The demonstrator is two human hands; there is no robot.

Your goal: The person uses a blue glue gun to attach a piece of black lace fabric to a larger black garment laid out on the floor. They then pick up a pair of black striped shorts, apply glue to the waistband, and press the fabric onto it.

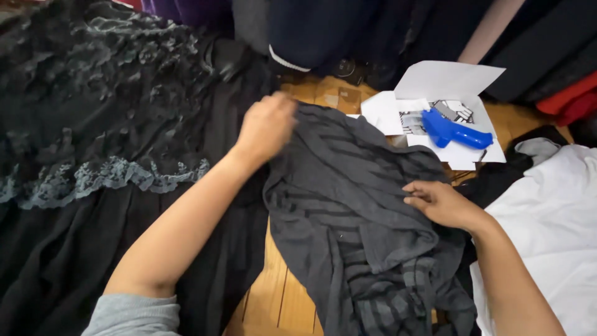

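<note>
A dark grey striped garment (348, 205) lies crumpled on the wooden floor (273, 298) in the middle of the view. My left hand (266, 126) is closed on its upper left edge, pulling the cloth up there. My right hand (440, 202) rests flat on the garment's right side, fingers together and pointing left, pressing the fabric down.
A black garment with grey lace trim (99, 130) covers the left. A blue plastic tagging gun (453, 130) lies on white paper sheets (448, 84) at the upper right. White cloth (553, 224) lies at right, dark and red clothing along the back.
</note>
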